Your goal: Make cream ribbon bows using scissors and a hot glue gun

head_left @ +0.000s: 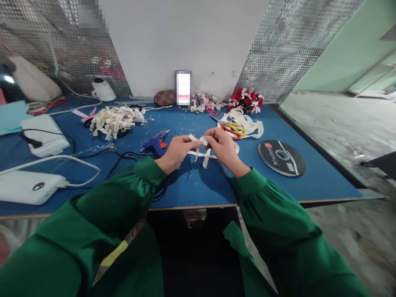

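Note:
Between my two hands is a white ribbon bow (198, 141), its loose tails hanging toward the blue table. My left hand (179, 150) pinches its left side, and my right hand (222, 146) pinches the right side, fingertips close together. Fingers cover part of the bow's middle. Left of my left hand lies a blue glue gun (156, 143) with an orange trigger. Behind my right hand, scissors (234, 130) with orange and yellow handles rest on a heap of white ribbon (255, 126).
A black ribbon reel (272, 163) lies at right. Piles of cream bows (116, 121) and red-and-white bows (246, 100) sit farther back. A lit phone (183, 87) leans on the wall. A power bank (31, 187), power strip (46, 134) and cables occupy the left.

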The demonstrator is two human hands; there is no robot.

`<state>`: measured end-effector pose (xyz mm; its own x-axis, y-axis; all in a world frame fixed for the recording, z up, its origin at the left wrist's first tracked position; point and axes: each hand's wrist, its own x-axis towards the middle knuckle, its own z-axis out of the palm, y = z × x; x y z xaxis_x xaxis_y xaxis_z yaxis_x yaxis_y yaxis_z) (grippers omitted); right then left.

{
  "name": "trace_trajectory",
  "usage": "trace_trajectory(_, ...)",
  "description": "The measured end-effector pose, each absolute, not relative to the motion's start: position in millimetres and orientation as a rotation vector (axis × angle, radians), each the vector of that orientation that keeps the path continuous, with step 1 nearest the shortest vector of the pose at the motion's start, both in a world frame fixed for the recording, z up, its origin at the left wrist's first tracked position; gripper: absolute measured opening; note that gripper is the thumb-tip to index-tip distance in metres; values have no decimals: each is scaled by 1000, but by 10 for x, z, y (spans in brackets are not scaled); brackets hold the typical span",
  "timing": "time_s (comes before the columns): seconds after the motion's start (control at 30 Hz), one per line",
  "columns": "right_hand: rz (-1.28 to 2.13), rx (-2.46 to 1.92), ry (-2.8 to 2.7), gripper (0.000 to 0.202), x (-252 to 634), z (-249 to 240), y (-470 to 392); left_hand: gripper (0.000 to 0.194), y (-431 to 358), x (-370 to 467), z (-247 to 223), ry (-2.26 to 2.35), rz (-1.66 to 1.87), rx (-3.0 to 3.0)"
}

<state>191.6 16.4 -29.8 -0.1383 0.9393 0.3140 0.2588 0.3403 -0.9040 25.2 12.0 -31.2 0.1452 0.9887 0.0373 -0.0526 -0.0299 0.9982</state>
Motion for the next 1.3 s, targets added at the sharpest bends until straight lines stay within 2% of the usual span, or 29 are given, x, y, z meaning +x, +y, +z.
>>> trace_trajectory(0.17, 1208, -1112, -1442, 33, 1885, -282, 161, 32, 115, 249, -319, 1080, 1225, 1315)
trace_trajectory(0.3, 1251, -1086, -1369, 39, 1878, -263, 127, 35, 106, 263, -338, 1059, 1179, 1271)
trace_trajectory(0.53, 1125, -1046, -1469, 32, 1893, -286, 149, 36, 120, 261, -353, 1002, 1123, 1177)
trace_trajectory(0.93, 1230, -1062, -1499, 36, 1868, -262, 126, 25, 122, 283, -352, 1055, 1179, 1103)
trace_trajectory(1.1, 998, -1136, -1540, 27, 1894, -295, 141, 27, 89, 278, -325, 1057, 1184, 1354)
trace_trajectory(1.3, 800, -1181, -1579, 21, 1928, -370, 195, 27, 83, 283, -331, 1044, 1077, 1390)
